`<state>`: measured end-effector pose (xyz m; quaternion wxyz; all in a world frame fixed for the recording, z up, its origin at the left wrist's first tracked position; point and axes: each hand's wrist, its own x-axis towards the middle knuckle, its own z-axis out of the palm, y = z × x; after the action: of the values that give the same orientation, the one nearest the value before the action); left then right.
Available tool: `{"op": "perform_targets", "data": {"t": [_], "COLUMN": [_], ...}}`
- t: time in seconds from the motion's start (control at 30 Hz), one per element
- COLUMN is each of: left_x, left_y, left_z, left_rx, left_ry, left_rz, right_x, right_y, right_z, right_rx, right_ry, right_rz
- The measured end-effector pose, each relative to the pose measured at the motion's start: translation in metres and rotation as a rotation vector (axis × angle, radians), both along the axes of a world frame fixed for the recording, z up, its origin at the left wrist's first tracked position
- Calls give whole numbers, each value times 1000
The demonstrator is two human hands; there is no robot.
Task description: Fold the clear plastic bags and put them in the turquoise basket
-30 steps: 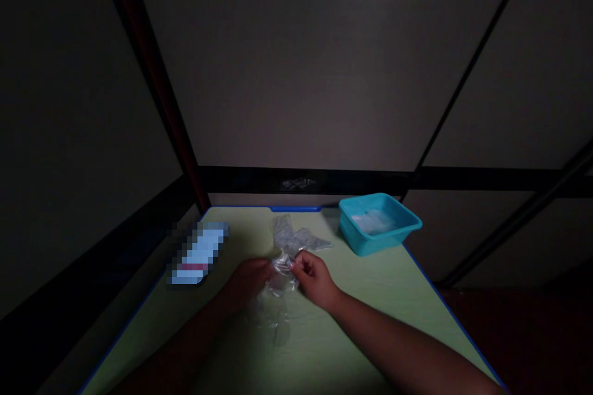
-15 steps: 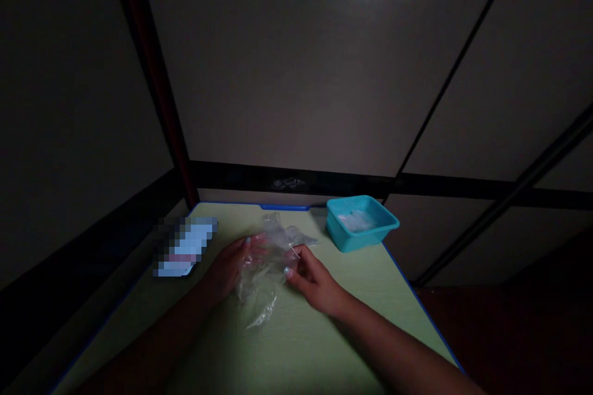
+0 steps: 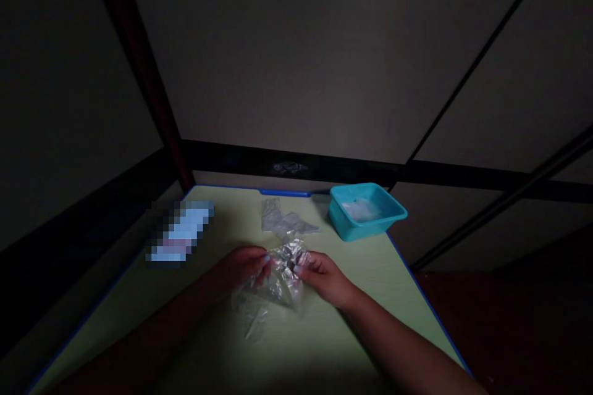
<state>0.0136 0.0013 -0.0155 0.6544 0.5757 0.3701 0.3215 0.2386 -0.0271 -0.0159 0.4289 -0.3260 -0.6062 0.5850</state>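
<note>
A crumpled clear plastic bag (image 3: 282,281) is stretched between my two hands over the green table (image 3: 324,345). My left hand (image 3: 252,262) pinches its left side, thumb on top. On the right side, my right hand (image 3: 322,268) grips the plastic between thumb and fingers. Just beyond the hands, more clear plastic bags (image 3: 287,220) lie flat on the table. Another piece of clear plastic (image 3: 256,324) shows below my left hand; whether it joins the held bag I cannot tell.
A turquoise basket (image 3: 345,225) with whitish plastic inside stands at the back right corner. At the left edge lies a blurred-out, phone-like object (image 3: 183,234). Dark-framed panels (image 3: 291,62) rise behind the table, which has a blue rim.
My left hand has closed from spread fingers onto the bag. The plastic between the hands is more bunched and away from the bags behind it. The camera view has shifted slightly.
</note>
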Motion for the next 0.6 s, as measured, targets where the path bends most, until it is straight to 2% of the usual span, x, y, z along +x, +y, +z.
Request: {"op": "perform_targets", "data": {"t": [0.13, 0.23, 0.33, 0.43, 0.6], "left_x": [-5, -6, -6, -7, -11], "left_y": [3, 4, 5, 9, 13], "left_z": [6, 16, 24, 25, 27], "left_rx": [-14, 31, 73, 78, 86], "left_ry": [85, 130, 200, 266, 308], "left_rz": [81, 135, 203, 272, 379], "right_x": [1, 5, 11, 15, 19], "right_y": [3, 6, 9, 13, 15], "right_z": [-6, -10, -12, -13, -10], "right_rx": [-43, -75, 1, 84, 94], "right_ry": [-52, -192, -320, -454, -614], "right_rz": [-137, -236, -324, -400, -429]}}
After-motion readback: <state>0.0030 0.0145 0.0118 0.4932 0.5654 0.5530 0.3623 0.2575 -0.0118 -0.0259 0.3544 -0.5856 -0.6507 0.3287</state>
